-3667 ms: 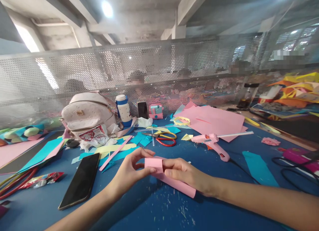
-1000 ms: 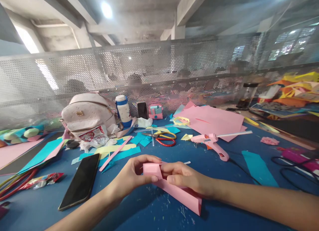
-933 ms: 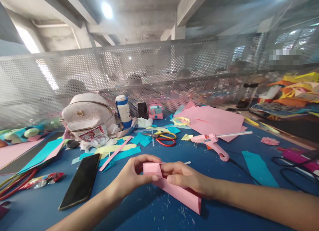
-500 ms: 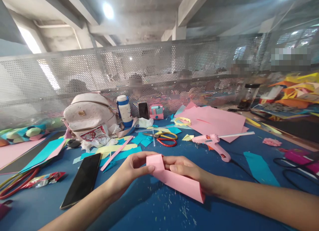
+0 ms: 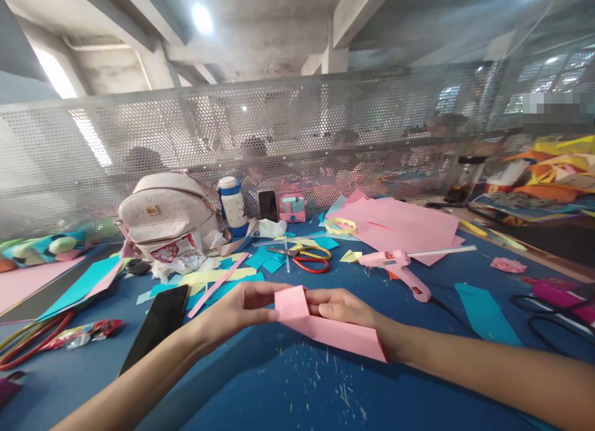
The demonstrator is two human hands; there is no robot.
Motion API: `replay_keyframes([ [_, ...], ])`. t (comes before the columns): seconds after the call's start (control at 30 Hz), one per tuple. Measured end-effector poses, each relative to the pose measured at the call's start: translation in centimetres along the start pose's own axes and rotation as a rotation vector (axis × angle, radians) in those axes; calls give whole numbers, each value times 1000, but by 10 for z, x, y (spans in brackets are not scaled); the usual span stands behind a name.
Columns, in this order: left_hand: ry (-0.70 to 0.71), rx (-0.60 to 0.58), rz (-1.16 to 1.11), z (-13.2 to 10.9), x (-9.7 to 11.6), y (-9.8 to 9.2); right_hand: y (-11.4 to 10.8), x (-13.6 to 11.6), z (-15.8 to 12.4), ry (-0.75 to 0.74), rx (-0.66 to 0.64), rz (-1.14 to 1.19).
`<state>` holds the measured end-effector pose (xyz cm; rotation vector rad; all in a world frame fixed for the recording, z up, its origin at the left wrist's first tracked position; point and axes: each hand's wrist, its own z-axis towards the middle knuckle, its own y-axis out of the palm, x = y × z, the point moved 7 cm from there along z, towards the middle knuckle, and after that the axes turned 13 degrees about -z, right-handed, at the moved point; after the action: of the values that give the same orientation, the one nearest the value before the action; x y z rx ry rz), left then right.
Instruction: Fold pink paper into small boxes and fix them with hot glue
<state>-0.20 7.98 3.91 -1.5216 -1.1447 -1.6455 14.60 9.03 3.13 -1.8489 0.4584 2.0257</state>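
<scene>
A folded strip of pink paper [image 5: 341,336] is held between my two hands above the blue table. Its left end is turned up into a small square flap. My left hand [image 5: 251,307] pinches that end, thumb at the flap's left edge and fingers behind it. My right hand [image 5: 351,313] grips the strip from behind, with the thumb pressed near the fold. The fingers behind the paper are partly hidden. Beyond my hands lie scissors [image 5: 310,258] with red and yellow handles. A pink glue gun [image 5: 400,271] rests to the right of them.
Blue and yellow paper scraps [image 5: 223,282], a black phone [image 5: 155,325] and a wrapped snack [image 5: 86,333] lie at the left. Behind stand a backpack [image 5: 162,214] and a bottle [image 5: 232,208]. Large pink sheets [image 5: 404,223] lie back right, before a perforated metal screen [image 5: 288,121].
My left thumb has slid left off the flap's face to its edge. The pink strip has shifted slightly right, its right end a little higher. Both hands keep hold of it.
</scene>
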Motion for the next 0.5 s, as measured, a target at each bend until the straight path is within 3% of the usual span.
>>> replay_keyframes([
  [0.5,-19,58,-31,-1,-4,5,3,-3,-3,16,-18,-89],
])
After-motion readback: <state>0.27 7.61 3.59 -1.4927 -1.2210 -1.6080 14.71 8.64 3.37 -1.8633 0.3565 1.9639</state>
